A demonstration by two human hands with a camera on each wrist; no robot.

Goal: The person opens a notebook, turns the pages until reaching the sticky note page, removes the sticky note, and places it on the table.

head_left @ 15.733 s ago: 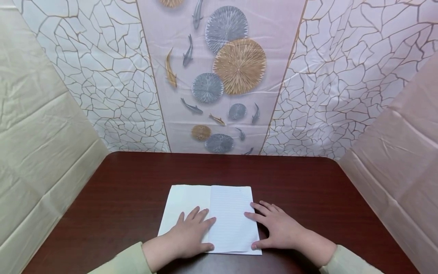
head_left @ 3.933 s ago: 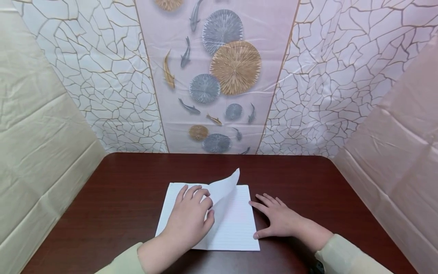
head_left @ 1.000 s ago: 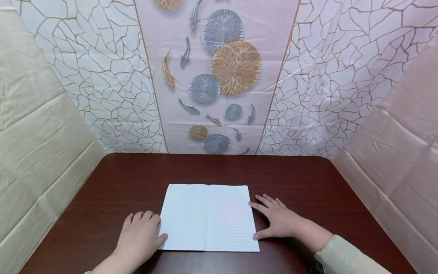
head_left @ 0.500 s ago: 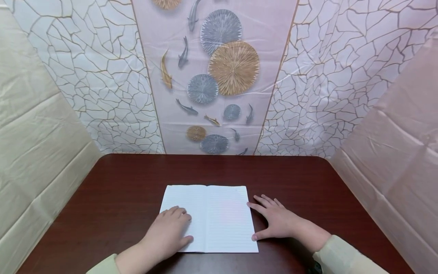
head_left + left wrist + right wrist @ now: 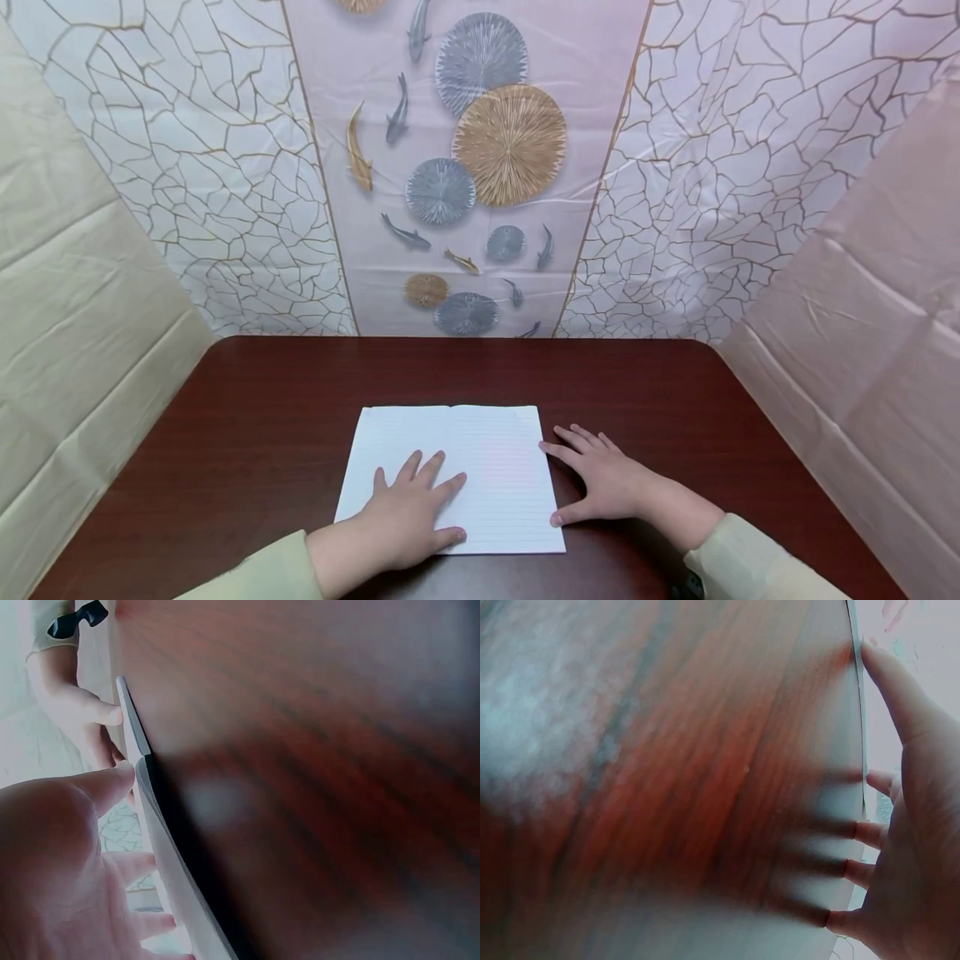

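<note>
Left hand [image 5: 405, 518] shifted rightward over the open white lined-paper notebook [image 5: 506, 487], fingers now spread.
Notebook lies flat, midway between side edges of the dark-red wood-grain desk [image 5: 225, 467]; right hand [image 5: 609, 483], also spread, touches the notebook's right border.

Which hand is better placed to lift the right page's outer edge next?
Probably the right hand: its thumb and index fingertip sit at the right edge of the notebook. The left hand lies spread mostly over the left page, so it would have to reach across.
</note>
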